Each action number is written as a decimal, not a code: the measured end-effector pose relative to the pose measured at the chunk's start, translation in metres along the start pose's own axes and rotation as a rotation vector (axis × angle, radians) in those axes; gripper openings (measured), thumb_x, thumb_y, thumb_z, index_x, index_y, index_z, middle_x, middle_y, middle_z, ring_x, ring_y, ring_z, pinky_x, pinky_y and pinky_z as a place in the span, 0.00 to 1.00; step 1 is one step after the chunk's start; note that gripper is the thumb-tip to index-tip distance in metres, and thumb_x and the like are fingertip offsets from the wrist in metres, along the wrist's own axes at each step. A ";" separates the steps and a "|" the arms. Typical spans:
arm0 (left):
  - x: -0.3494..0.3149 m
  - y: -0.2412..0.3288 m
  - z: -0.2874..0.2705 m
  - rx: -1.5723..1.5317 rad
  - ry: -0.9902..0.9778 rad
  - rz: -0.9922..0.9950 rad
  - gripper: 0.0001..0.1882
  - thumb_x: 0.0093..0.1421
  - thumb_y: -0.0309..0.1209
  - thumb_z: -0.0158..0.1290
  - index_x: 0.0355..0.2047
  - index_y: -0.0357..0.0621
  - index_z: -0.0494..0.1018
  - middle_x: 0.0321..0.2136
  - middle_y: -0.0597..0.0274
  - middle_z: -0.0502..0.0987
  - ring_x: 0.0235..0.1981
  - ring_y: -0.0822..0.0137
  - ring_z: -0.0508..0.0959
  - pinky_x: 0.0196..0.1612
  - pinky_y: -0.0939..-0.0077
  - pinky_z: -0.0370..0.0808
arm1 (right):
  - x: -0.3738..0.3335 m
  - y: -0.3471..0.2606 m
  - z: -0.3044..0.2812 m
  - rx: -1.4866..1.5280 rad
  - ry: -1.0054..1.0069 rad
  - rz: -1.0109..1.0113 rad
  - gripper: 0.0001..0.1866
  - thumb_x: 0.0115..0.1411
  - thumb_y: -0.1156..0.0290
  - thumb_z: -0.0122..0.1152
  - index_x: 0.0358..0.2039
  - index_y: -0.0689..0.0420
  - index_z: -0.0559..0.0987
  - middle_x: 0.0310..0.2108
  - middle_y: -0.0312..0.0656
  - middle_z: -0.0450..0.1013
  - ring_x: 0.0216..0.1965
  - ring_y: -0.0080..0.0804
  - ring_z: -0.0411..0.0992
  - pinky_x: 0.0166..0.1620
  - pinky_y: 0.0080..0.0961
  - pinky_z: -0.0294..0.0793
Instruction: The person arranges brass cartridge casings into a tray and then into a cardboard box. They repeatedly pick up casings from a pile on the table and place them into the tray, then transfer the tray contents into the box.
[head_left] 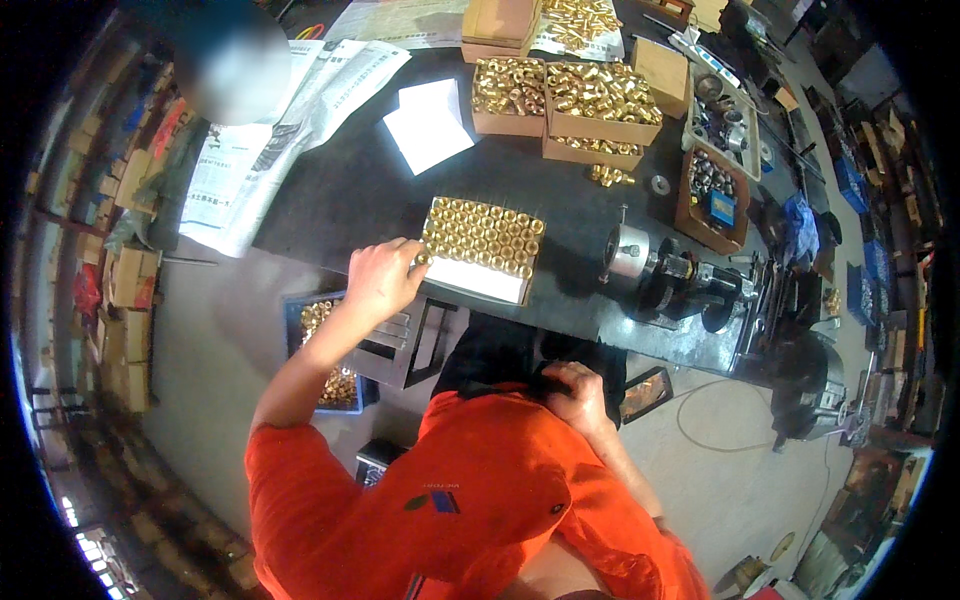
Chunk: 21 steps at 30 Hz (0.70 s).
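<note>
My left hand (385,278) is at the left edge of a shallow box (478,280) on the dark workbench. Its thumb and fingers are closed on a small brass fitting (422,258). Inside the box, brass fittings (480,232) stand upright in close rows. A white strip of the box bottom shows along the near side. My right hand (580,395) rests low over my lap, against the dark trousers. Its fingers are curled, and whatever they may hold is hidden.
Open cartons of brass fittings (605,95) stand at the back. White paper (428,125) and newspaper (290,140) lie to the left. A chuck machine (630,252) sits on the right. Below the bench is a blue crate (350,405) of brass parts.
</note>
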<state>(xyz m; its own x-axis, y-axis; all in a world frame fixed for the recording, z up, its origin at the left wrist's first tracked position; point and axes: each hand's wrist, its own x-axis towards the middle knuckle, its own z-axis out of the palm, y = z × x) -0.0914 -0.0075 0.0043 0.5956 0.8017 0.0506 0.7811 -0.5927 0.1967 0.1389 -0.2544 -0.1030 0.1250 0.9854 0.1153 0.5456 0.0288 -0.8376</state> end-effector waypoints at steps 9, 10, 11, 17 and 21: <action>0.002 0.000 0.000 0.050 0.008 0.018 0.08 0.51 0.34 0.57 0.28 0.45 0.76 0.26 0.58 0.78 0.29 0.54 0.79 0.32 0.58 0.75 | -0.001 0.001 -0.001 0.008 -0.005 -0.007 0.17 0.36 0.77 0.58 0.32 0.62 0.79 0.33 0.47 0.77 0.37 0.46 0.74 0.42 0.34 0.75; 0.004 -0.001 -0.001 0.042 0.006 0.019 0.08 0.50 0.35 0.57 0.27 0.45 0.76 0.25 0.58 0.78 0.29 0.54 0.79 0.32 0.58 0.75 | -0.001 0.001 -0.001 0.009 -0.007 -0.003 0.17 0.36 0.77 0.58 0.32 0.62 0.79 0.34 0.47 0.77 0.37 0.46 0.74 0.42 0.34 0.75; 0.005 -0.001 -0.002 0.034 0.003 0.020 0.08 0.50 0.35 0.57 0.27 0.45 0.76 0.25 0.58 0.78 0.29 0.53 0.79 0.31 0.58 0.75 | -0.001 0.001 -0.001 0.010 -0.009 0.002 0.17 0.36 0.77 0.58 0.32 0.62 0.79 0.34 0.47 0.77 0.37 0.46 0.74 0.42 0.34 0.75; 0.009 -0.002 -0.003 0.025 -0.004 0.021 0.08 0.49 0.34 0.58 0.26 0.44 0.77 0.23 0.57 0.77 0.28 0.53 0.79 0.31 0.58 0.74 | -0.001 0.001 0.000 0.020 -0.015 0.016 0.17 0.36 0.77 0.58 0.32 0.62 0.80 0.34 0.47 0.77 0.38 0.46 0.74 0.43 0.35 0.75; 0.008 -0.004 0.000 0.029 -0.002 0.019 0.08 0.50 0.35 0.57 0.27 0.45 0.76 0.24 0.58 0.78 0.28 0.53 0.79 0.31 0.58 0.74 | -0.001 0.004 0.001 0.014 -0.013 0.014 0.17 0.36 0.77 0.58 0.32 0.62 0.80 0.34 0.48 0.77 0.38 0.46 0.75 0.43 0.35 0.75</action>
<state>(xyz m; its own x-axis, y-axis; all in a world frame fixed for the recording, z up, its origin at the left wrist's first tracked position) -0.0891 0.0014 0.0036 0.6110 0.7899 0.0520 0.7744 -0.6101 0.1674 0.1400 -0.2556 -0.1066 0.1217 0.9879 0.0961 0.5319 0.0169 -0.8466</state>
